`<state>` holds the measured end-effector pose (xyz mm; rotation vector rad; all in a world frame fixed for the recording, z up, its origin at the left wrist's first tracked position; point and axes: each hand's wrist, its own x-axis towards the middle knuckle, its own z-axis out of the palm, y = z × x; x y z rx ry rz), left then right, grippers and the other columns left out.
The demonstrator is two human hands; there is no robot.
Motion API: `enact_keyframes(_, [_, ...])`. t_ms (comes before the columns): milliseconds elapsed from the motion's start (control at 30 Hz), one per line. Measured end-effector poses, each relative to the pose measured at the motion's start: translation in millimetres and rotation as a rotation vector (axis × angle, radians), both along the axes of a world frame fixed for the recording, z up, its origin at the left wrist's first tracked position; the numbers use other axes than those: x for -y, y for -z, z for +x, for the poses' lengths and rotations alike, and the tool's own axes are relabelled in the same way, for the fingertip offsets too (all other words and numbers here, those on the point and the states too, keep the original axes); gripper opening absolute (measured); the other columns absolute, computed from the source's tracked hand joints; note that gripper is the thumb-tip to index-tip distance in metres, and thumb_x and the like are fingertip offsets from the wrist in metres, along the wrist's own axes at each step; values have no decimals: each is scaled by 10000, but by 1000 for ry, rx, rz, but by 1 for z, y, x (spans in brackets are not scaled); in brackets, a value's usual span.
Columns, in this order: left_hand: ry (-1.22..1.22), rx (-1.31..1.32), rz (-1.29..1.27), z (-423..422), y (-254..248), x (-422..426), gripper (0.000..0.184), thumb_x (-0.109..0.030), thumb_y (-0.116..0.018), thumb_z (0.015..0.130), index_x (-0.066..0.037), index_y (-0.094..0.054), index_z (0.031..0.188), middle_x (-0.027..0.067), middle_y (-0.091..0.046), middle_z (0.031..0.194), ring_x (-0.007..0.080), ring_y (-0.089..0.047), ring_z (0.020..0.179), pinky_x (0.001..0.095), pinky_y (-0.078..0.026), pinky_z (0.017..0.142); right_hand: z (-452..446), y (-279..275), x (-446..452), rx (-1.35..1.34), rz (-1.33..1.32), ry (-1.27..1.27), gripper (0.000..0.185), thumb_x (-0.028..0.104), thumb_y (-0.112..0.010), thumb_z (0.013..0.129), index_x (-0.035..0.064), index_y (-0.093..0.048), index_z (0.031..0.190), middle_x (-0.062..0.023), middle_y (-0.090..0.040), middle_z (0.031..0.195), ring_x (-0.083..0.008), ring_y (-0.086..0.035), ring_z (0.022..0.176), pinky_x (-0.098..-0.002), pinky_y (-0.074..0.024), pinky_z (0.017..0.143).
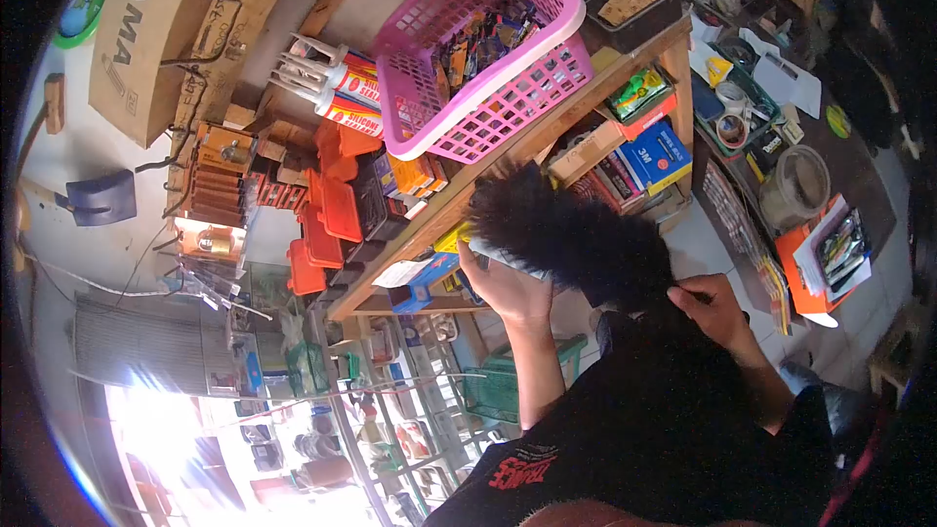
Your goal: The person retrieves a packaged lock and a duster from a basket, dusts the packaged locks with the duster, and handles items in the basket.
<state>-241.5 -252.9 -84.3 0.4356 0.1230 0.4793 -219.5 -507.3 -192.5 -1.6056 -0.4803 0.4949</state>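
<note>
A black fluffy duster (576,229) spreads across the middle of the head view, in front of the wooden shelf. My right hand (711,307) is closed at its lower right end, fingers curled round the grip, which is mostly hidden. My left hand (512,285) is raised palm up under the duster's other end, thumb pointing up. Against its palm sits a pale bluish thing with yellow beside it. The duster covers most of that thing and the left fingers, so its kind does not show.
On the shelf top (508,158) stand a pink basket (468,127) of small packets, silicone sealant tubes (356,98) and orange bins (322,224). A blue 3M box (652,158) lies below. A cluttered table (849,156) is at right, a green crate (491,395) low down.
</note>
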Motion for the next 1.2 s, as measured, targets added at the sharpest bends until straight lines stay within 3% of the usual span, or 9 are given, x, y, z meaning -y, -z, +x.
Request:
enact_keyframes(133, [239, 337, 234, 0, 32, -12, 574, -442, -313, 1001, -54, -429, 1406, 145, -427, 1456, 338, -398, 1345, 509, -248, 1150, 2, 1, -2, 92, 35, -25, 273, 195, -695, 875, -58, -653, 783, -52, -554, 583, -74, -501, 610, -277, -415, 563])
enact_keyframes(233, [-245, -156, 323, 13, -5, 20, 566, -459, -308, 1003, -49, -462, 1361, 157, -457, 1416, 368, -426, 1318, 519, -273, 1136, 7, -7, 1, -53, -79, -28, 294, 267, -704, 878, -23, -711, 928, -134, -722, 827, -146, -661, 773, -321, -517, 716])
enact_keyframes(333, [-95, -38, 322, 13, 7, 1, 609, -510, -282, 991, -18, -516, 1262, 207, -576, 1234, 351, -538, 1171, 506, -339, 1092, 10, 16, 19, -142, -179, -69, 301, 270, -687, 896, -27, -706, 940, -123, -728, 841, -130, -647, 759, -316, -505, 699])
enact_keyframes(433, [24, 14, 300, 17, 10, -13, 668, -559, -318, 961, -7, -510, 1284, 197, -622, 1190, 369, -565, 1144, 523, -401, 1032, 20, 22, 37, -167, -219, -161, 318, 281, -670, 913, -36, -697, 903, -95, -705, 764, -107, -606, 719, -312, -484, 666])
enact_keyframes(567, [-45, -160, 178, 35, -1, 26, 626, -531, -299, 976, -31, -540, 1266, 184, -623, 1187, 373, -567, 1130, 513, -391, 1039, 14, 24, 28, -70, 1, -4, 417, 256, -618, 946, 24, -516, 614, 37, -417, 524, -58, -408, 515, -269, -307, 481])
enact_keyframes(800, [140, 15, 286, 43, -15, 28, 617, -517, -283, 989, -16, -548, 1232, 166, -662, 1092, 372, -586, 1079, 499, -393, 1029, 8, 54, 48, -204, -18, 7, 427, 266, -596, 963, 59, -506, 601, 59, -408, 532, -47, -386, 497, -253, -280, 457])
enact_keyframes(1033, [94, -100, 181, 50, -1, 68, 547, -453, -305, 1001, -72, -510, 1335, 98, -570, 1308, 299, -533, 1210, 456, -363, 1086, 7, 48, 29, -168, 46, 62, 450, 287, -578, 970, 54, -505, 591, 33, -452, 520, -54, -418, 485, -254, -301, 452])
enact_keyframes(1067, [217, 91, 197, 49, -2, 60, 551, -462, -302, 1002, -76, -512, 1335, 106, -568, 1309, 301, -523, 1222, 459, -354, 1092, 6, 52, 30, -176, 4, 65, 394, 289, -591, 962, 45, -541, 658, 21, -475, 532, -67, -439, 507, -262, -333, 486])
enact_keyframes(1200, [110, -111, 176, 48, -8, 47, 611, -520, -318, 984, -44, -521, 1308, 126, -580, 1275, 308, -536, 1194, 463, -357, 1083, 9, 57, 33, -206, -171, 11, 292, 293, -635, 938, 13, -653, 861, -15, -541, 570, -105, -497, 572, -286, -432, 593])
